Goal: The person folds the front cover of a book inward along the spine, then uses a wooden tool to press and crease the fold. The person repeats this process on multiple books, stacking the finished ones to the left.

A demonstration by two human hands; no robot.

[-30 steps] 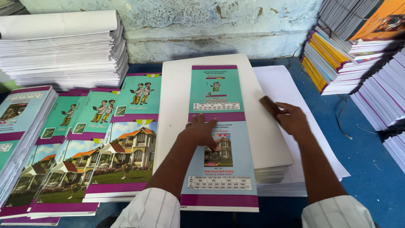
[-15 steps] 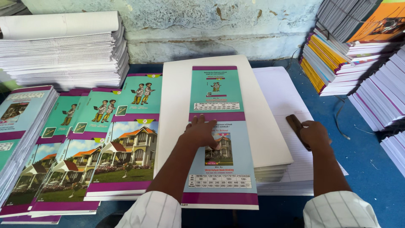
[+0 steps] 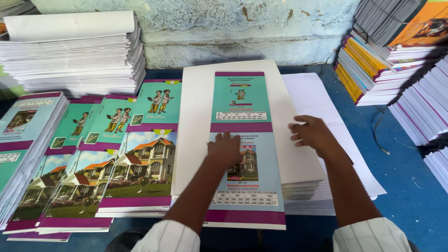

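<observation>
A long printed cover sheet (image 3: 240,100), teal and pale blue with purple bands and a house picture, lies on top of a white stack of sheets (image 3: 196,107). My left hand (image 3: 225,149) presses flat on the middle of this cover, just below its purple band. My right hand (image 3: 313,134) rests on the white top sheet just right of the cover's edge, fingers spread and pointing left. I see nothing held in either hand. Striped sleeves show at the bottom edge.
Overlapping printed covers (image 3: 135,163) fan out to the left on the blue table (image 3: 410,196). A tall pile of white sheets (image 3: 74,56) stands at the back left. Ruled paper (image 3: 322,100) lies under the stack. Notebook piles (image 3: 387,60) line the right side.
My right hand swung out to the stack's right edge and has come back left onto the white sheet beside the cover. My left hand stayed pressed on the cover.
</observation>
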